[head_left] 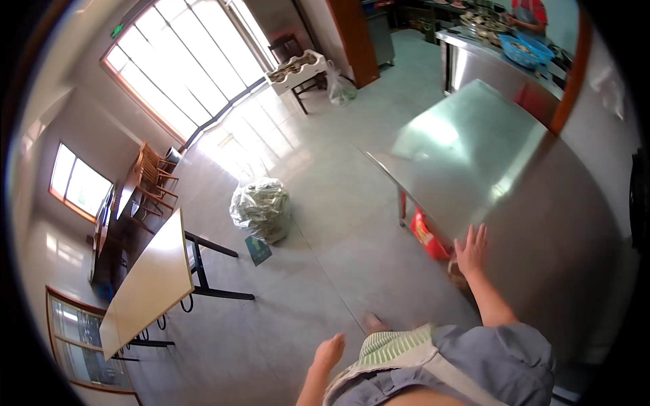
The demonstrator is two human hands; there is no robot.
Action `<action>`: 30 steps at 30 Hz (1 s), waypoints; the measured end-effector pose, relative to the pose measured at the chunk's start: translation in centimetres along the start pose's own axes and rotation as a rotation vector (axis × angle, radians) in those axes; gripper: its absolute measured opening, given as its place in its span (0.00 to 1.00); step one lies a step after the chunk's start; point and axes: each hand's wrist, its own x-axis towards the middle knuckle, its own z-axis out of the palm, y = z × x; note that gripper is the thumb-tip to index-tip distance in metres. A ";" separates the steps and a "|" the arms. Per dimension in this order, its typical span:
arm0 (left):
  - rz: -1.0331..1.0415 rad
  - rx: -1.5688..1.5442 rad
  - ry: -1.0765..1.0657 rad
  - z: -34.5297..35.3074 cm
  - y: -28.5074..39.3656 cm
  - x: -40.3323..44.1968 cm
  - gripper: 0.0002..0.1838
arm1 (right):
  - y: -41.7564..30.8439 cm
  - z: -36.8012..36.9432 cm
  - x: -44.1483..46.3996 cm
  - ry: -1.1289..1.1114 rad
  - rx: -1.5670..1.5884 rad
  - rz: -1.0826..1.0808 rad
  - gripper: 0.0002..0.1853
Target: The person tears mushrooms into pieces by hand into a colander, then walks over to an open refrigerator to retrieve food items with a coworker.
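My right hand (472, 250) is over the near left edge of a stainless steel table (501, 183), fingers spread and nothing in them; whether it touches the metal I cannot tell. Low in the view, my left hand (330, 352) hangs over the floor beside my striped apron (396, 350), its fingers curled and too small to make out. A red bag (428, 237) shows beneath the table's left edge, near my right hand.
A full, silvery plastic sack (261, 208) stands on the floor ahead, by a green floor sign (258, 251). A long pale table (152, 287) is at left. Beyond the steel table, a person (530, 19) works at a counter (474, 57) with a blue basket (525, 51).
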 end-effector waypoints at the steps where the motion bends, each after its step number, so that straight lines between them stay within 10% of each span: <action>1: -0.033 0.022 -0.017 -1.3 -3.7 -0.1 0.16 | -2.9 0.9 2.8 0.005 0.002 0.006 0.40; 9: -0.382 0.315 0.115 -23.3 -20.1 14.7 0.17 | -25.8 5.7 17.8 -0.105 -0.029 0.163 0.43; 16: 0.388 0.163 0.078 -34.6 -11.1 47.2 0.18 | -31.6 8.6 25.9 -0.061 0.051 0.697 0.42; 24: 0.647 0.223 0.014 -46.5 5.7 72.4 0.19 | -35.4 13.0 45.8 0.367 0.162 0.424 0.28; 30: 0.214 0.083 -0.301 -50.3 0.2 85.3 0.16 | -39.4 15.3 59.6 0.307 0.541 0.196 0.17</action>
